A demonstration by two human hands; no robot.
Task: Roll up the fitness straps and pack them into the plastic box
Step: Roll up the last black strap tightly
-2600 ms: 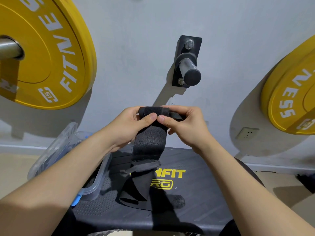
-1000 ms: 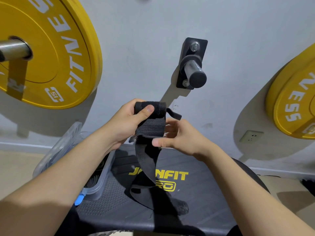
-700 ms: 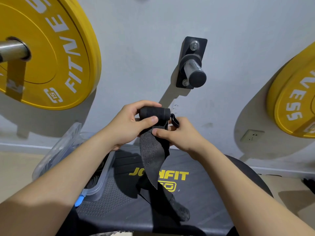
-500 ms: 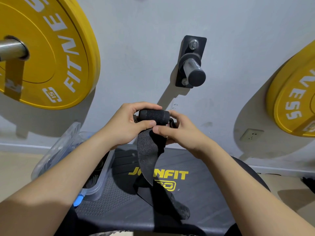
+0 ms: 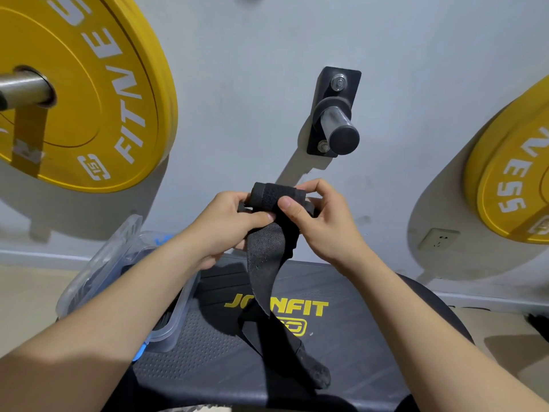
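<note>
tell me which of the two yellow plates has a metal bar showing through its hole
The left yellow plate: a steel bar pokes through its centre hole. The right yellow plate is cut off by the picture's edge, its centre unseen.

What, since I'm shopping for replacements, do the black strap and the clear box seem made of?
The strap looks like matte black woven fabric: a fine weave shows and it hangs limp; nylon or cotton, I cannot tell. The plastic box looks like glossy, clear hard plastic: dark contents show through its walls.
</note>
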